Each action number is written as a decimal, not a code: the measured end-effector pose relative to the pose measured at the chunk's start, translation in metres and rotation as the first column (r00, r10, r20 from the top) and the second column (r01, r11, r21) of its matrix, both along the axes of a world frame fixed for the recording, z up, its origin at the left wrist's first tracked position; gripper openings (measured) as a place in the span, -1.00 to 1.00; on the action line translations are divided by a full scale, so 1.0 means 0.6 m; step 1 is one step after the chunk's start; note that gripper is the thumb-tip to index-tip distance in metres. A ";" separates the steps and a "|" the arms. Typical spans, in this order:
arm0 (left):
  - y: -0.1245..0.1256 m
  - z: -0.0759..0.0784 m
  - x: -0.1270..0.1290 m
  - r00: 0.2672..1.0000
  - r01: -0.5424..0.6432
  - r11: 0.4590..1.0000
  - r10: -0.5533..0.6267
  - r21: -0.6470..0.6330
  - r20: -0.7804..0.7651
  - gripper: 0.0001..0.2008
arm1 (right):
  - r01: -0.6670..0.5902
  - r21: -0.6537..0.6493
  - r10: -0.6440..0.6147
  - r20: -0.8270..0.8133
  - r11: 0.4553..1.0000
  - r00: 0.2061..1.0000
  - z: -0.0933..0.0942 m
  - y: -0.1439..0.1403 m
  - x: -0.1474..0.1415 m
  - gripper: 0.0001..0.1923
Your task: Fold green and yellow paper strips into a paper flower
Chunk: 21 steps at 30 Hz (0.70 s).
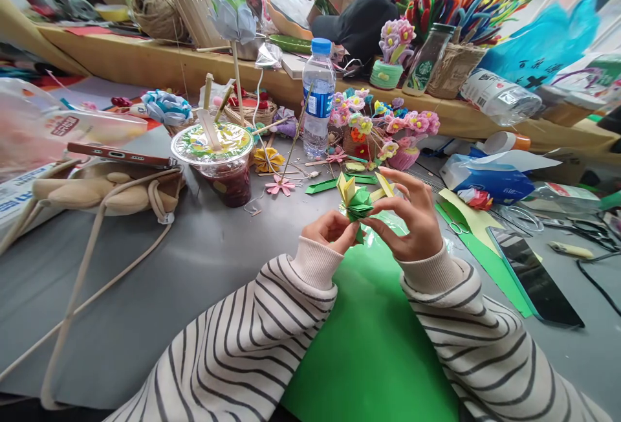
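Both hands meet on one small folded green-and-yellow paper flower (358,200), held above the green paper sheet (373,344): pinched from below-left by the left hand (331,229), from the right by the right hand (412,221).

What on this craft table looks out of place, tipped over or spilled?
Nothing is spilled. The one oddity is a plastic bottle lying on its side on the wooden shelf, while the water bottle and sealed drink cup stand upright. Both hands hold a folded green and yellow paper piece over the table.
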<state>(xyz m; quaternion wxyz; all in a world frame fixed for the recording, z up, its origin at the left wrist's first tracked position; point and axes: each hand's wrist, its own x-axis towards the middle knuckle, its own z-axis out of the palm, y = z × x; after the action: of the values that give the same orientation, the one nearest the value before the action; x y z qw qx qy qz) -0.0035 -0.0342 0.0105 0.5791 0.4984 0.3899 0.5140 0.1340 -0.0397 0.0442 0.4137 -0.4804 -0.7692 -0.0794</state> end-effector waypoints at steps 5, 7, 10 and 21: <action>0.000 -0.012 -0.002 0.998 -0.021 0.996 0.027 0.089 -0.065 -0.83 | 0.009 0.090 -0.020 0.117 0.996 0.993 0.005 -0.003 -0.002 -0.83; 0.000 -0.012 -0.002 0.997 -0.009 0.995 0.017 0.100 -0.077 -0.85 | -0.004 0.116 -0.012 0.145 0.993 0.989 0.004 -0.002 0.000 -0.82; 0.001 -0.007 -0.002 0.998 0.028 0.997 -0.024 0.073 -0.060 -0.86 | -0.024 0.124 0.002 0.175 0.992 0.985 0.004 0.000 0.003 -0.82; 0.003 -0.005 -0.004 0.993 0.116 0.993 -0.116 0.032 -0.022 -0.86 | -0.072 -0.014 0.073 0.124 0.997 0.990 0.000 0.013 0.021 -0.80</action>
<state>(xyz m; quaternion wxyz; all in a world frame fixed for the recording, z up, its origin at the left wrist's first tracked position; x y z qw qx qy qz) -0.0056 -0.0323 0.0076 0.5956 0.5351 0.3576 0.4808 0.1465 -0.0321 0.0444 0.3654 -0.4481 -0.8109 -0.0905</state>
